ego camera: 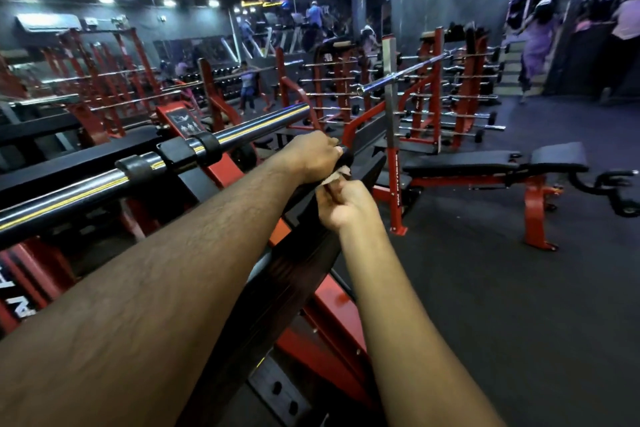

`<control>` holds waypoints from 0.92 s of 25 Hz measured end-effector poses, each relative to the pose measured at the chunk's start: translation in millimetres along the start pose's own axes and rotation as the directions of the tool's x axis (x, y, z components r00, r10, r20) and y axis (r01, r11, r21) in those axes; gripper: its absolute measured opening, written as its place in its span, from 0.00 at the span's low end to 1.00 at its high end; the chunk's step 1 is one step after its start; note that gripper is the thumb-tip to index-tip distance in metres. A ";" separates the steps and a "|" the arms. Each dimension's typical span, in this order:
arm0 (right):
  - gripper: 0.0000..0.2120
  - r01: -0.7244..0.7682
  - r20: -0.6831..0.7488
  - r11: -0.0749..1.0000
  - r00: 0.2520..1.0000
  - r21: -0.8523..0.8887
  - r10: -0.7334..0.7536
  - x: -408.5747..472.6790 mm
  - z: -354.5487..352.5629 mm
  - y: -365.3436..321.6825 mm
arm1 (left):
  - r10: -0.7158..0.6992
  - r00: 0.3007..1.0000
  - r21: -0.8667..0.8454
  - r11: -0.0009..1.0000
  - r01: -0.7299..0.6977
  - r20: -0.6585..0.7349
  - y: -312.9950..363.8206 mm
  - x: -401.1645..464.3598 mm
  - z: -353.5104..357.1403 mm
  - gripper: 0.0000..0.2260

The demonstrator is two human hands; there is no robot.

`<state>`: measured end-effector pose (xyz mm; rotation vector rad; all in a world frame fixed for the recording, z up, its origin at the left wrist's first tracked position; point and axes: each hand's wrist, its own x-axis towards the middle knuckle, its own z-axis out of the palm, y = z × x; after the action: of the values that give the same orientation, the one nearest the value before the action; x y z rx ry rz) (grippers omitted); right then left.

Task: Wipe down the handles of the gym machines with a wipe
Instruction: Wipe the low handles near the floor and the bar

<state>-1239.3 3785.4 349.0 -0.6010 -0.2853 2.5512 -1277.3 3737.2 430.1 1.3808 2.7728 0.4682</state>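
Observation:
Both my arms reach forward over a red and black machine. My left hand [313, 152] grips the top end of a black handle [346, 158] that slopes down toward me. Just below it, my right hand [349, 204] holds a pale wipe [337, 176], pressed against the same handle between the two hands. Only a small crumpled part of the wipe shows; the rest is hidden by my fingers.
A dark steel bar [166, 163] with black collars runs diagonally at my left. A black bench on a red frame [495, 166] stands to the right. Racks of barbells [446, 94] fill the middle distance. A person [535, 48] is on the steps at far right, others are further back.

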 end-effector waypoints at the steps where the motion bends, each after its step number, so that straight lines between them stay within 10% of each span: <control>1: 0.18 0.007 0.062 1.000 0.998 -0.030 -0.005 -9.7 -7.4 13.1 | 0.010 1.000 0.009 1.000 -0.010 -0.007 -0.1 1.0 0.7 0.18; 8: 0.20 0.064 0.067 0.995 0.995 0.074 -0.069 -16.9 -1.7 20.8 | 0.036 0.997 0.004 0.999 -0.035 -0.062 -4.6 0.8 0.6 0.15; 12: 0.32 0.066 0.259 0.984 0.966 -0.168 -0.021 -61.1 -21.4 60.4 | 0.013 0.995 -0.077 0.997 -0.021 -0.103 -5.0 -6.1 -2.7 0.14; 17: 0.12 0.179 0.047 0.982 0.983 -0.061 -0.176 -30.1 -7.8 36.5 | 0.076 0.997 0.041 0.996 -0.075 -0.008 -15.2 -38.7 -7.5 0.14; 23: 0.18 0.031 0.234 0.946 0.971 -0.323 0.048 -92.4 -29.1 79.9 | 0.088 0.995 -0.062 0.994 -0.086 0.037 -51.4 -98.0 -19.0 0.21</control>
<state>-1187.6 3672.2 332.2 -0.4071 -0.8026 2.6045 -1260.0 3626.5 422.3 1.4851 2.6526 0.5167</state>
